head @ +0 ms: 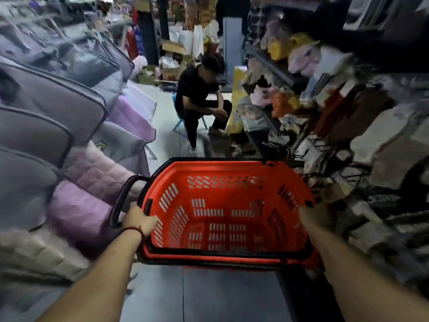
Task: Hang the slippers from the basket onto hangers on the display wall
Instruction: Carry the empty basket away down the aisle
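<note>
I hold an orange plastic basket (227,180) with black rim and handles in front of me, above the floor. Nothing lies inside it. My left hand (139,219) grips its left rim, with a black handle looping out beside it. My right hand (313,217) grips the right rim; it is blurred. On the right, a blurred display wall (336,126) carries slippers and metal hooks.
Stacked grey and pink bedding bags (69,135) fill the left side. A person in black (202,98) sits on a small blue stool in the aisle ahead. Boxes and bags pile up at the far end. The tiled floor (209,296) shows below the basket.
</note>
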Demonstrator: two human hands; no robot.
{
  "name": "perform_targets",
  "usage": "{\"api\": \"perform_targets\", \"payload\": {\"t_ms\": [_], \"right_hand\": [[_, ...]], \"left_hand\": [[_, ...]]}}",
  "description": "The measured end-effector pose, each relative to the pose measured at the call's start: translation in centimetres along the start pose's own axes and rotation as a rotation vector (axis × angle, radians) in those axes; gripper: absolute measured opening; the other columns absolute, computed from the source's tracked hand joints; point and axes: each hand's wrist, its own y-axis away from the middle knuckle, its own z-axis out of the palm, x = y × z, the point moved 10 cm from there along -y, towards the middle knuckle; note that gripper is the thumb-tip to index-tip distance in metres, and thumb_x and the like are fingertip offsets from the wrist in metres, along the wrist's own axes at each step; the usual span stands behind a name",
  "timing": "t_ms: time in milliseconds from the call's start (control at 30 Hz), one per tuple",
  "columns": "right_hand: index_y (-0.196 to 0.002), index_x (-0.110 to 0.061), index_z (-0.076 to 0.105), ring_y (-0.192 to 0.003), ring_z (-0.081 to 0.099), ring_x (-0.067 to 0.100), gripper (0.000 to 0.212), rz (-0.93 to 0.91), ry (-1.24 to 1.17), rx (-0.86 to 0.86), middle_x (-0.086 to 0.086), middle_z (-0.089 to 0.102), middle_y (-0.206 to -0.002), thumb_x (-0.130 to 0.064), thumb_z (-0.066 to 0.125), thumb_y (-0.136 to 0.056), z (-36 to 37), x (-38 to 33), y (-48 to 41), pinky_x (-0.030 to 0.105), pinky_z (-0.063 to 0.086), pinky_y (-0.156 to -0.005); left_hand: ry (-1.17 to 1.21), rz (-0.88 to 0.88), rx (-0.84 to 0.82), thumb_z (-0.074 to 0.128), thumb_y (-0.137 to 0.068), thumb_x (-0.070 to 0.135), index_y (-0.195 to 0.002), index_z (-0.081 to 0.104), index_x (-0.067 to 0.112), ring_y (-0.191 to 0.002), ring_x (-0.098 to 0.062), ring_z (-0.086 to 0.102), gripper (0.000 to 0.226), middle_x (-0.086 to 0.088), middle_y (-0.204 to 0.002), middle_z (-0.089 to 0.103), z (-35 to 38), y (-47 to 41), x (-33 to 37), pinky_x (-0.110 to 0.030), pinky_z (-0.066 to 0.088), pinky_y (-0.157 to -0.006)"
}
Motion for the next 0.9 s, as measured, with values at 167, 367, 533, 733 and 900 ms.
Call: {"api": "perform_targets", "payload": {"t_ms": [167, 367, 533, 733, 900], "right_hand": [[-0.105, 0.004, 0.069, -0.091, 0.064, 0.042, 0.026, 0.003, -0.009, -0.092, 0.027, 0.069, -0.098, 0.0, 0.056, -0.083, 11.4, -1.4, -9.5, 0.045, 0.052, -0.079], [-0.13, 0.015, 0.053, -0.121, 0.053, 0.047, 0.035, 0.122, 0.131, -0.219, 0.033, 0.055, -0.133, 0.002, 0.049, -0.098, 26.1, 0.4, -20.9, 0.046, 0.042, -0.095], [-0.134, 0.002, 0.058, -0.12, 0.058, 0.039, 0.037, 0.216, 0.123, -0.332, 0.025, 0.059, -0.134, -0.002, 0.05, -0.098, 39.9, 6.6, -27.0, 0.045, 0.047, -0.099], [-0.142, -0.004, 0.049, -0.121, 0.057, 0.031, 0.043, 0.33, 0.076, -0.47, 0.01, 0.056, -0.135, -0.017, 0.056, -0.102, 53.4, 15.1, -31.3, 0.042, 0.049, -0.1], [-0.148, -0.001, 0.04, -0.13, 0.051, 0.041, 0.055, 0.349, 0.153, -0.407, 0.019, 0.052, -0.142, -0.008, 0.055, -0.095, 59.1, 20.4, -33.9, 0.051, 0.043, -0.109]], "left_hand": [[0.043, -0.11, -0.004, 0.071, -0.07, 0.008, -0.106, 0.062, 0.004, -0.091, -0.039, 0.066, 0.037, -0.021, -0.098, 0.068, 7.2, -11.4, 0.0, -0.041, 0.053, -0.081], [0.134, -0.241, 0.052, 0.059, -0.059, 0.021, -0.095, 0.064, 0.007, -0.081, -0.029, 0.062, 0.038, -0.015, -0.087, 0.066, 15.3, -23.2, 0.3, -0.037, 0.05, -0.078], [0.12, -0.201, 0.076, 0.064, -0.072, 0.01, -0.107, 0.06, 0.008, -0.087, -0.023, 0.062, 0.035, -0.008, -0.096, 0.066, 23.5, -34.1, -2.8, -0.033, 0.049, -0.084], [0.074, -0.261, 0.053, 0.072, -0.077, 0.009, -0.13, 0.04, 0.01, -0.098, -0.022, 0.056, 0.061, -0.006, -0.11, 0.058, 32.5, -40.9, -10.9, -0.033, 0.046, -0.094], [0.043, -0.278, 0.03, 0.071, -0.08, 0.013, -0.135, 0.033, 0.01, -0.101, -0.023, 0.055, 0.068, -0.008, -0.12, 0.055, 38.8, -43.0, -17.5, -0.031, 0.042, -0.091]]}}
